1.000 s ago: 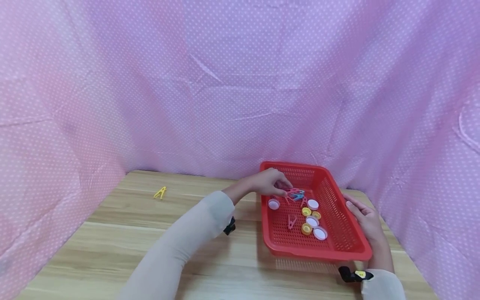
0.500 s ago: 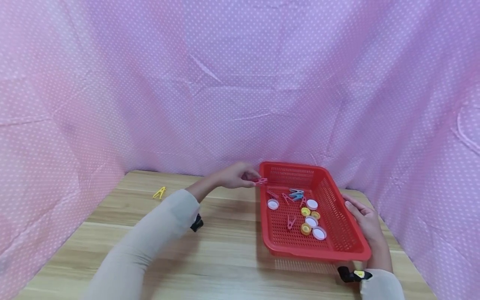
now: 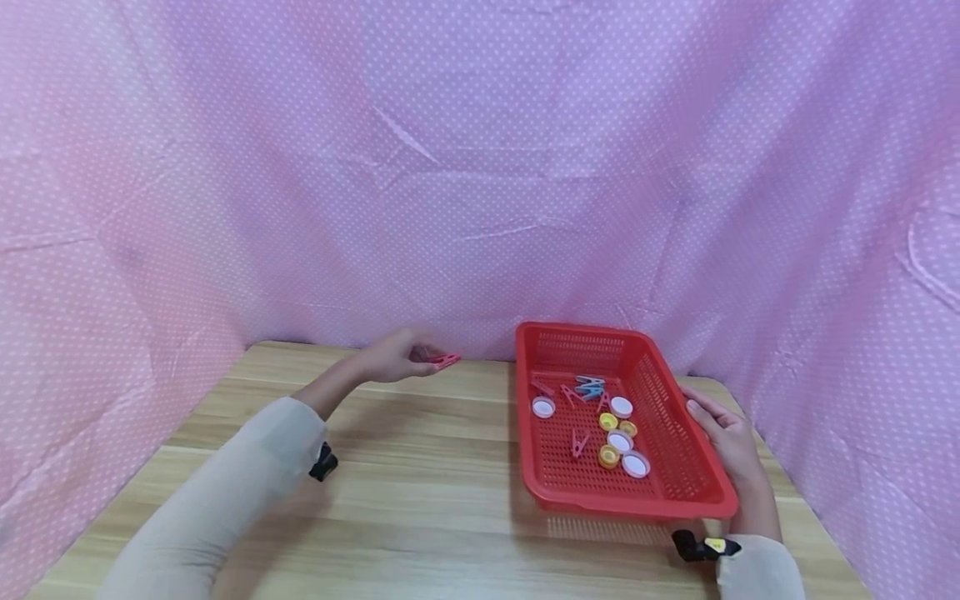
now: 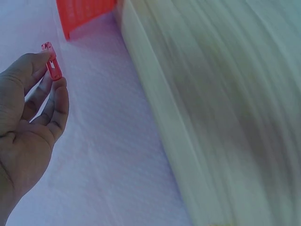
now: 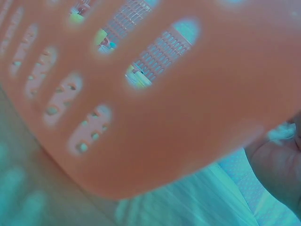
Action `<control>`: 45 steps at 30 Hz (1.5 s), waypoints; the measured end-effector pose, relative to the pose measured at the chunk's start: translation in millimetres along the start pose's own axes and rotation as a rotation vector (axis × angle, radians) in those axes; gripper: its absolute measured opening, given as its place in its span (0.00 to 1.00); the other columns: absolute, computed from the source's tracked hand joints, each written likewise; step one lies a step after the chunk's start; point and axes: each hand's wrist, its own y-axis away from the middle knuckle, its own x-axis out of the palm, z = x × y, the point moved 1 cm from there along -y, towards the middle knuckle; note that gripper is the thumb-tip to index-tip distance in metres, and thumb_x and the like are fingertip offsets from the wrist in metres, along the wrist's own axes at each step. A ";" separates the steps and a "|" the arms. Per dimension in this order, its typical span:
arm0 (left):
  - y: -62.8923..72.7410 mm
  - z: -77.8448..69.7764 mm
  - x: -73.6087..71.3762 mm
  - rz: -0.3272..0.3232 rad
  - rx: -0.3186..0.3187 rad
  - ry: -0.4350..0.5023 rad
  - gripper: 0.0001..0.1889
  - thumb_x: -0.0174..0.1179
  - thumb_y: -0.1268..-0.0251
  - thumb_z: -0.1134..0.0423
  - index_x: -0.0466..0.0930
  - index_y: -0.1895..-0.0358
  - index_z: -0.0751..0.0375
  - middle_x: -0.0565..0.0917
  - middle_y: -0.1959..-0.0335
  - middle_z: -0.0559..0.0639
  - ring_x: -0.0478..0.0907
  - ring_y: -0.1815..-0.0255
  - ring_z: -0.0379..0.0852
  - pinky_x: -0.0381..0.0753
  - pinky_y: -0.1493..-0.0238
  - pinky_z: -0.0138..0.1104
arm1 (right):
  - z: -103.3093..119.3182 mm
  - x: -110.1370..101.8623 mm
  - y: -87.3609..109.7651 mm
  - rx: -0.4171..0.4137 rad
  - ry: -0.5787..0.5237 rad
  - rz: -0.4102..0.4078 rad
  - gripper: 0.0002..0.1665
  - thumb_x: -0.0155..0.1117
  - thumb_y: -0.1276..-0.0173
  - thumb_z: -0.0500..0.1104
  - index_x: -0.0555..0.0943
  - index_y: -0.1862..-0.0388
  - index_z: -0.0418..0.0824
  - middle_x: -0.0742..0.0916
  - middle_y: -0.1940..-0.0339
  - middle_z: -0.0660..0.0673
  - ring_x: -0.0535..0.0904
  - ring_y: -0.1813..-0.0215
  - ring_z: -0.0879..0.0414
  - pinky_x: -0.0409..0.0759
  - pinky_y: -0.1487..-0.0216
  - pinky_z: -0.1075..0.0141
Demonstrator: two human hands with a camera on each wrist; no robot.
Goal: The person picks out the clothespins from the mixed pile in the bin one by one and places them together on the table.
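Between thumb and fingertips, my left hand (image 3: pixel 397 354) pinches a pink clothespin (image 3: pixel 446 361) above the back of the table, left of the basket. The left wrist view shows this clothespin (image 4: pixel 51 62) held upright at the fingertips. My right hand (image 3: pixel 727 442) grips the right side of a red plastic basket (image 3: pixel 630 505); the undersides of its fingers are hidden. Inside the basket lie several pink clothespins (image 3: pixel 580 443), blue clothespins (image 3: pixel 590 390), white caps (image 3: pixel 636 465) and yellow caps (image 3: pixel 608 456). In the right wrist view the basket wall (image 5: pixel 197 117) fills most of the picture.
A yellow clothespin is not visible apart from the left forearm's area, which covers part of the wooden table (image 3: pixel 420 500). Pink dotted cloth (image 3: pixel 480 208) hangs behind and at both sides. The basket occupies the table's right part.
My left hand has lifted a pink clothespin out of the basket and carried it left over the table. The left forearm now covers the yellow clothespin's spot. The right hand stays at the basket.
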 end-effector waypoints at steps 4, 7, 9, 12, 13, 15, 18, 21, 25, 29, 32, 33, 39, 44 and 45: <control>20.4 19.2 -9.3 -0.042 -0.031 0.005 0.14 0.67 0.32 0.66 0.86 0.46 0.68 0.89 0.60 0.52 0.86 0.59 0.45 0.86 0.55 0.40 | 0.5 0.9 -1.2 0.001 -0.001 0.002 0.21 0.58 0.20 0.41 0.81 0.32 0.53 0.91 0.54 0.56 0.89 0.57 0.60 0.87 0.60 0.65; 35.7 33.3 -14.2 -0.080 -0.047 -0.010 0.14 0.68 0.33 0.66 0.86 0.48 0.69 0.89 0.61 0.52 0.86 0.60 0.46 0.86 0.56 0.40 | 1.3 1.6 -1.3 0.004 0.010 -0.007 0.21 0.58 0.20 0.42 0.81 0.32 0.53 0.91 0.55 0.56 0.89 0.57 0.59 0.87 0.60 0.64; 45.7 41.9 -16.4 -0.101 -0.073 -0.015 0.15 0.69 0.33 0.65 0.86 0.48 0.69 0.89 0.62 0.52 0.86 0.61 0.46 0.85 0.57 0.39 | 1.7 1.6 -1.0 0.007 0.016 -0.012 0.21 0.58 0.20 0.42 0.81 0.32 0.53 0.91 0.55 0.56 0.89 0.57 0.58 0.87 0.60 0.63; 60.0 52.8 -19.3 -0.121 -0.113 -0.021 0.16 0.69 0.33 0.64 0.86 0.46 0.68 0.88 0.63 0.50 0.85 0.62 0.44 0.84 0.61 0.36 | 2.0 1.9 -0.4 0.008 0.009 -0.015 0.20 0.58 0.20 0.42 0.82 0.33 0.54 0.91 0.56 0.55 0.89 0.58 0.58 0.87 0.61 0.63; 64.2 55.7 -19.9 -0.127 -0.127 -0.019 0.16 0.69 0.33 0.64 0.86 0.46 0.68 0.88 0.64 0.50 0.85 0.63 0.44 0.83 0.62 0.36 | 1.8 2.0 -0.1 0.008 0.004 -0.014 0.20 0.58 0.20 0.42 0.82 0.33 0.54 0.91 0.56 0.55 0.89 0.58 0.58 0.87 0.60 0.63; 71.7 62.0 -20.3 -0.133 -0.156 -0.021 0.16 0.69 0.33 0.64 0.86 0.46 0.67 0.88 0.65 0.49 0.83 0.65 0.43 0.81 0.66 0.34 | 1.2 2.1 0.7 0.010 -0.009 -0.011 0.20 0.58 0.20 0.41 0.83 0.34 0.54 0.91 0.56 0.55 0.89 0.57 0.58 0.87 0.60 0.64; 82.0 71.8 -19.7 -0.151 -0.163 -0.015 0.15 0.70 0.34 0.66 0.86 0.47 0.68 0.89 0.63 0.53 0.83 0.67 0.43 0.80 0.66 0.33 | 1.2 2.3 0.6 0.008 -0.025 -0.004 0.20 0.57 0.20 0.40 0.83 0.35 0.54 0.91 0.56 0.54 0.89 0.57 0.58 0.87 0.60 0.64; 90.2 81.4 -16.4 -0.174 -0.161 -0.005 0.12 0.70 0.36 0.69 0.87 0.51 0.70 0.89 0.61 0.57 0.85 0.66 0.45 0.82 0.64 0.33 | 1.8 2.4 0.7 0.006 -0.027 -0.005 0.20 0.57 0.20 0.40 0.83 0.34 0.53 0.91 0.55 0.55 0.89 0.57 0.58 0.87 0.59 0.64; 100.5 89.8 -10.9 -0.195 -0.223 -0.023 0.11 0.68 0.36 0.72 0.87 0.52 0.73 0.89 0.60 0.59 0.86 0.65 0.49 0.83 0.63 0.34 | 2.5 2.1 1.3 0.009 -0.026 -0.006 0.20 0.58 0.20 0.40 0.83 0.34 0.54 0.91 0.55 0.55 0.89 0.57 0.58 0.87 0.60 0.64; 109.1 96.0 -6.4 -0.212 -0.326 -0.034 0.12 0.67 0.34 0.70 0.86 0.51 0.73 0.89 0.60 0.59 0.84 0.65 0.48 0.81 0.64 0.33 | 1.5 1.4 1.2 0.012 -0.026 0.004 0.20 0.57 0.20 0.40 0.83 0.35 0.55 0.91 0.55 0.55 0.89 0.57 0.58 0.87 0.59 0.64; 113.3 100.2 -2.7 -0.226 -0.350 -0.033 0.12 0.68 0.34 0.69 0.87 0.52 0.73 0.89 0.61 0.58 0.83 0.65 0.47 0.81 0.64 0.33 | 0.4 1.2 0.9 0.012 -0.022 0.003 0.20 0.57 0.20 0.40 0.83 0.35 0.55 0.91 0.55 0.55 0.89 0.57 0.58 0.87 0.59 0.63; 114.3 101.5 -1.3 -0.231 -0.357 -0.036 0.11 0.68 0.34 0.68 0.87 0.52 0.72 0.89 0.62 0.57 0.83 0.66 0.47 0.81 0.64 0.33 | 0.1 1.1 0.9 0.013 -0.018 0.000 0.20 0.57 0.20 0.40 0.83 0.35 0.55 0.91 0.55 0.55 0.89 0.57 0.58 0.87 0.59 0.63; 116.2 107.8 5.5 -0.246 -0.376 -0.085 0.08 0.71 0.36 0.66 0.89 0.59 0.69 0.89 0.65 0.53 0.81 0.67 0.43 0.80 0.64 0.35 | 0.3 1.3 0.4 0.017 -0.001 -0.016 0.20 0.58 0.20 0.41 0.83 0.35 0.56 0.91 0.55 0.56 0.89 0.57 0.58 0.87 0.60 0.63; 115.5 107.7 7.1 -0.245 -0.363 -0.129 0.06 0.72 0.37 0.65 0.89 0.63 0.65 0.88 0.68 0.50 0.79 0.68 0.42 0.78 0.66 0.35 | 1.8 1.6 0.5 0.027 0.011 -0.016 0.21 0.58 0.20 0.42 0.81 0.33 0.55 0.91 0.54 0.56 0.89 0.57 0.58 0.87 0.59 0.62; 115.5 107.6 7.0 -0.244 -0.362 -0.133 0.06 0.73 0.38 0.65 0.89 0.64 0.65 0.87 0.69 0.50 0.79 0.69 0.42 0.78 0.66 0.35 | 2.1 1.7 0.6 0.030 0.013 -0.018 0.21 0.58 0.20 0.43 0.81 0.32 0.55 0.91 0.54 0.56 0.89 0.57 0.57 0.87 0.59 0.61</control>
